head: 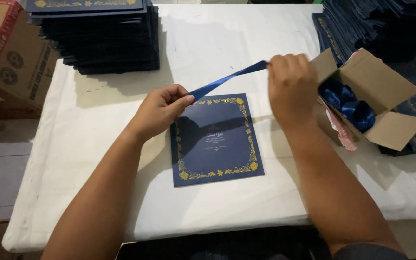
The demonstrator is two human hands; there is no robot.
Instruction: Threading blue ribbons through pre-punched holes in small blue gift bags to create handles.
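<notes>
Item: blue ribbon, satin, one strip drawn taut between both hands above the surface.

Risks, as judged: the ribbon could slip from the left-hand pinch, since only its tip is caught there; it could twist along its length, as the strip already shows a turn near the middle; a hard pull could crease it.

Left hand: closed narrow, thumb and forefinger pinching the ribbon's lower end. Just beside and below it lies a dark blue card with gold floral border, flat on the surface; a small hole shows at its top edge, close to the fingertips.

Right hand: curled shut around the ribbon's upper end, knuckles up; the grip itself is hidden behind the fingers. Just to its right sits an open cardboard box holding more blue ribbon loops.

Further off: a tall stack of dark blue cards beyond the left hand; another card stack beyond the right hand; a printed carton far left of the left hand.
</notes>
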